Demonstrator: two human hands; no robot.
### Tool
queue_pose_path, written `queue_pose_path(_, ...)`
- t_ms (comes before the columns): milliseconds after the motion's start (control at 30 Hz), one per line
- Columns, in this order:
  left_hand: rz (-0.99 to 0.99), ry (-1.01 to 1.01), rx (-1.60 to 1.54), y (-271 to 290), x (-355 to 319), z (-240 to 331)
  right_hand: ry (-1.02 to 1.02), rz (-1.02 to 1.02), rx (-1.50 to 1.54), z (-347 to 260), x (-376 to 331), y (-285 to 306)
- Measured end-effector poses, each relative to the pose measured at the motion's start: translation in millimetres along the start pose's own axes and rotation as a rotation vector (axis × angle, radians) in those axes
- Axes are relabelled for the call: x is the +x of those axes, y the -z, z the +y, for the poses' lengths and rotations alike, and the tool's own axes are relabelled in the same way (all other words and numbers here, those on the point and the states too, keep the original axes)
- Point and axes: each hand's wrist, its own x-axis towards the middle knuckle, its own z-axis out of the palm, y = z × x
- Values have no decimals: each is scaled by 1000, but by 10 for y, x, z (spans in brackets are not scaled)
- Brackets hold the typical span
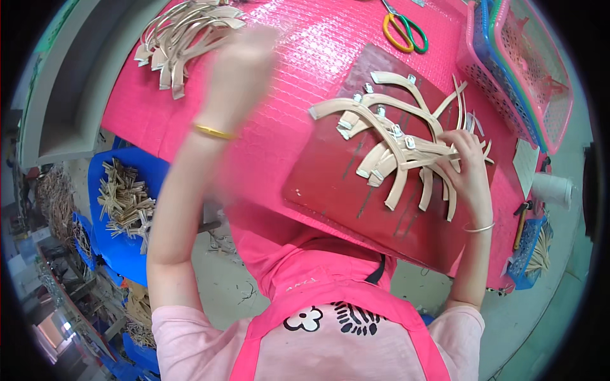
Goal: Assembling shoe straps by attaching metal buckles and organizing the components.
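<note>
My left hand (240,79), smeared by motion, is over the pink tabletop beside a heap of beige straps (184,39); its fingers do not show clearly. Across a dark red board (318,181) lies a second bunch of curved beige straps (375,114), several bearing small silver buckles (410,142). My right hand (469,166) is at the right end of this bunch, its fingers and thumb closed about the straps there. Part of the bunch is hidden under that hand.
Yellow-and-green-handled scissors (406,35) lie at the far side. Stacked plastic baskets (483,76) stand at the far right, with a white thread spool (551,189) and a hammer (522,225) nearer. A blue bin (105,235) of strap pieces stands at left.
</note>
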Motion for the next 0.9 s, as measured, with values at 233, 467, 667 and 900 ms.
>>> queue_pose_path(233,-161,-163,-567,-461,168,665,138,8,42,71,-256,202)
queue_pose_path(467,-824,538,-1301,249,72,522,86,-195,1112,9,-942,453)
queue_pose_path(667,-961,672,-1041,116,-161,614,376,-211,1629,-404,-933,190)
queue_pose_path(900,-553,702,-1062,110,-431,849,-496,-425,1611,-1056,-131,-266)
